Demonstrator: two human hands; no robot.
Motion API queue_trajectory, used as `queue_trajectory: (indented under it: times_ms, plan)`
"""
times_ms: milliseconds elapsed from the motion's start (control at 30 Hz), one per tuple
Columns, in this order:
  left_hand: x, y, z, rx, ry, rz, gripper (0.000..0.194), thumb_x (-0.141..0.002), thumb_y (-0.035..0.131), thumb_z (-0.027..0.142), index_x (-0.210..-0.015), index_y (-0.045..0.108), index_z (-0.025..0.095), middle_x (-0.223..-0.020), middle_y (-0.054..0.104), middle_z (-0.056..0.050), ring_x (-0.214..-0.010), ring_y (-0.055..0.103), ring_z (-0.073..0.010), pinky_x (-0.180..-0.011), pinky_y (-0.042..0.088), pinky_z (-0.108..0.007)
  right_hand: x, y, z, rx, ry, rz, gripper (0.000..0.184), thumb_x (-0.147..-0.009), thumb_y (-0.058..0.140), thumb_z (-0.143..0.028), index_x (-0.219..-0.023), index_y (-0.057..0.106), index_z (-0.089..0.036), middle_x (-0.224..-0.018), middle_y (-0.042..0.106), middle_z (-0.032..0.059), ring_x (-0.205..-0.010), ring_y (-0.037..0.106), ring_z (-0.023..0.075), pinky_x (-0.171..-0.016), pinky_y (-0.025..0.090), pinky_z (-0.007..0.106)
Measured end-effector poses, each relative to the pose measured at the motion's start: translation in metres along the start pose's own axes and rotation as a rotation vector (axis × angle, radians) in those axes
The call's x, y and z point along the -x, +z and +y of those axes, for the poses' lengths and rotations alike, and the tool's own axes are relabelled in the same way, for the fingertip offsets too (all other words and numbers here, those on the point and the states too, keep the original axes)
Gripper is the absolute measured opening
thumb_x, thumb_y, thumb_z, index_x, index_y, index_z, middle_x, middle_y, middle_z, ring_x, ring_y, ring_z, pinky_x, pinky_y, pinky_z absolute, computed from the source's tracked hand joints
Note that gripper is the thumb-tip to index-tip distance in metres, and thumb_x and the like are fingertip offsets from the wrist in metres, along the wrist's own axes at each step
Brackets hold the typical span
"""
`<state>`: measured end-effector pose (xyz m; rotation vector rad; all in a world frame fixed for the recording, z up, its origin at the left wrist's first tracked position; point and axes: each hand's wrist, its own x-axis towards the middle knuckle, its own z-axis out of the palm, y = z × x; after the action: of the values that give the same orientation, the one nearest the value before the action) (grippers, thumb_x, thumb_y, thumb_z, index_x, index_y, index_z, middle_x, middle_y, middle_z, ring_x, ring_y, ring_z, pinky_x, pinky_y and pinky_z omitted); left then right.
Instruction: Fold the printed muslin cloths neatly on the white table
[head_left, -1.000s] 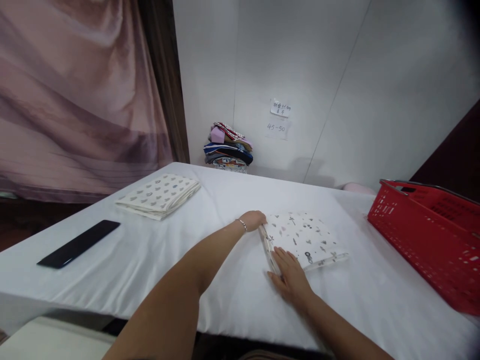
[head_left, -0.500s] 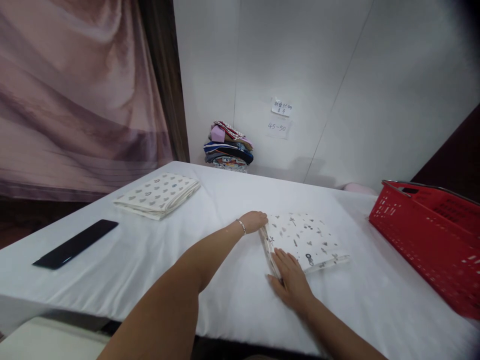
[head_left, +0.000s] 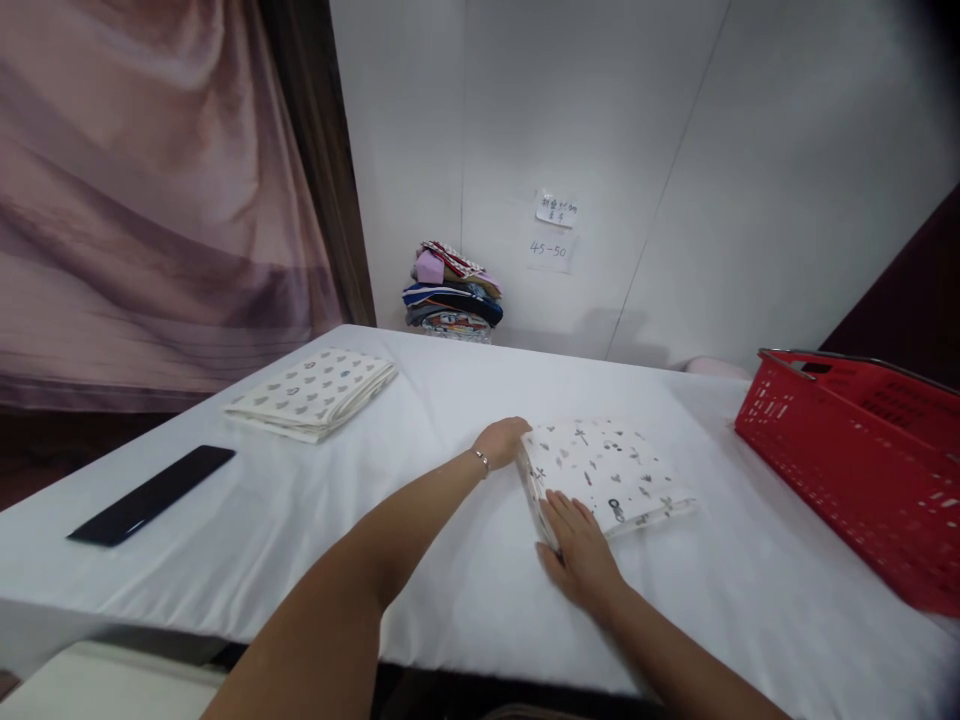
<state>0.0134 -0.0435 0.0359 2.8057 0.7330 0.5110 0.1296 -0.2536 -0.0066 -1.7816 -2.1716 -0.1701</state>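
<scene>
A white folded cloth (head_left: 600, 465) with small grey and dark printed motifs lies on the white-covered table. At its far left corner, my left hand (head_left: 502, 442), with a bracelet at the wrist, has its fingers closed over the edge; the fingertips are partly hidden. My right hand (head_left: 583, 555) rests on the near left corner, its fingers stretched out over the top layer and its thumb apart beside the edge. Farther left lies a second folded cloth (head_left: 315, 392), white with rows of grey motifs, touched by neither hand.
A flat black object (head_left: 154, 495) lies at the table's left. The red basket (head_left: 847, 480) stands at the right. A stack of folded fabrics (head_left: 454, 290) sits beyond the far edge, near papers (head_left: 553, 232) on the wall. A pinkish curtain (head_left: 150, 180) hangs at left.
The view has shifted slightly. Both hands remain at the same corners of the folded cloth; my left fingers now sit more around its edge.
</scene>
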Motion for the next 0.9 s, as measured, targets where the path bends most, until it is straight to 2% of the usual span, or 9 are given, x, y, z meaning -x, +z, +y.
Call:
queue_trajectory:
  times_ms: [100,167,233,333,467,567,733,833,900]
  plan:
    - [0.0,0.004,0.019,0.04,0.029,0.079,0.036,-0.085,0.036,0.018,-0.117,0.053,0.02,-0.125,0.052,-0.003,-0.116,0.045,-0.0141,-0.102,0.032,-0.028,-0.001,0.002,0.0,-0.009,0.011,-0.006,0.054,-0.079,0.044,-0.026,-0.131,0.04,-0.012,-0.138,0.037,0.0113,-0.128,0.029,0.0248,-0.104,0.025,0.045]
    - [0.001,0.014,0.031,0.026,0.046,0.084,0.039,-0.087,0.037,0.03,-0.122,0.048,0.019,-0.132,0.046,-0.004,-0.125,0.036,-0.0168,-0.106,0.026,-0.033,-0.002,0.002,0.0,-0.019,0.023,-0.02,0.056,-0.078,0.045,-0.025,-0.131,0.04,-0.012,-0.138,0.037,0.0118,-0.128,0.029,0.0251,-0.104,0.024,0.045]
    - [0.005,0.026,0.038,-0.019,-0.029,0.037,0.048,-0.086,0.039,0.04,-0.128,0.042,0.017,-0.139,0.037,-0.007,-0.131,0.026,-0.0214,-0.108,0.021,-0.039,-0.002,0.001,-0.002,-0.033,0.037,-0.035,0.056,-0.077,0.046,-0.026,-0.132,0.039,-0.012,-0.138,0.037,0.0117,-0.128,0.029,0.0253,-0.105,0.022,0.045]
    - [0.01,0.04,0.038,-0.096,-0.162,-0.045,0.054,-0.087,0.032,0.043,-0.132,0.037,0.014,-0.144,0.027,-0.009,-0.134,0.017,-0.0232,-0.108,0.016,-0.042,-0.003,-0.003,-0.004,-0.06,0.059,-0.052,0.056,-0.08,0.045,-0.029,-0.133,0.037,-0.013,-0.139,0.035,0.0104,-0.128,0.028,0.0246,-0.107,0.019,0.043]
    - [0.004,0.036,0.037,-0.12,-0.208,-0.141,0.056,-0.087,0.03,0.045,-0.134,0.034,0.015,-0.146,0.023,-0.008,-0.135,0.013,-0.0222,-0.109,0.012,-0.043,-0.005,-0.009,-0.007,-0.087,0.074,-0.071,0.057,-0.082,0.043,-0.033,-0.135,0.034,-0.013,-0.141,0.032,0.0104,-0.13,0.024,0.0242,-0.107,0.015,0.042]
    - [-0.009,0.027,0.049,-0.095,-0.283,-0.184,0.06,-0.085,0.03,0.051,-0.133,0.036,0.014,-0.145,0.024,-0.01,-0.134,0.016,-0.0245,-0.107,0.013,-0.045,-0.008,-0.013,-0.009,-0.102,0.088,-0.078,0.059,-0.082,0.044,-0.036,-0.135,0.032,-0.013,-0.141,0.031,0.012,-0.13,0.023,0.0249,-0.107,0.015,0.043]
    - [-0.011,0.039,0.072,-0.123,-0.204,-0.12,0.06,-0.088,0.025,0.051,-0.133,0.037,0.013,-0.145,0.025,-0.011,-0.134,0.017,-0.0237,-0.107,0.014,-0.043,-0.005,-0.025,-0.013,-0.155,0.09,-0.099,0.065,-0.081,0.048,-0.044,-0.136,0.03,-0.013,-0.139,0.033,0.0145,-0.13,0.022,0.026,-0.107,0.013,0.043]
    - [-0.004,0.052,0.072,-0.195,-0.15,-0.083,0.058,-0.088,0.026,0.047,-0.132,0.039,0.012,-0.143,0.029,-0.012,-0.133,0.019,-0.0245,-0.108,0.014,-0.044,0.011,-0.035,-0.009,-0.226,0.014,-0.116,0.066,-0.081,0.05,-0.044,-0.136,0.03,-0.013,-0.14,0.032,0.0143,-0.131,0.021,0.0249,-0.107,0.013,0.041]
    - [0.0,0.055,0.07,-0.227,-0.116,-0.059,0.057,-0.088,0.026,0.046,-0.132,0.039,0.012,-0.142,0.03,-0.012,-0.133,0.021,-0.0249,-0.107,0.015,-0.045,0.026,-0.042,0.003,-0.288,-0.035,-0.096,0.06,-0.081,0.05,-0.039,-0.134,0.033,-0.015,-0.137,0.038,0.0115,-0.128,0.028,0.0216,-0.107,0.016,0.038]
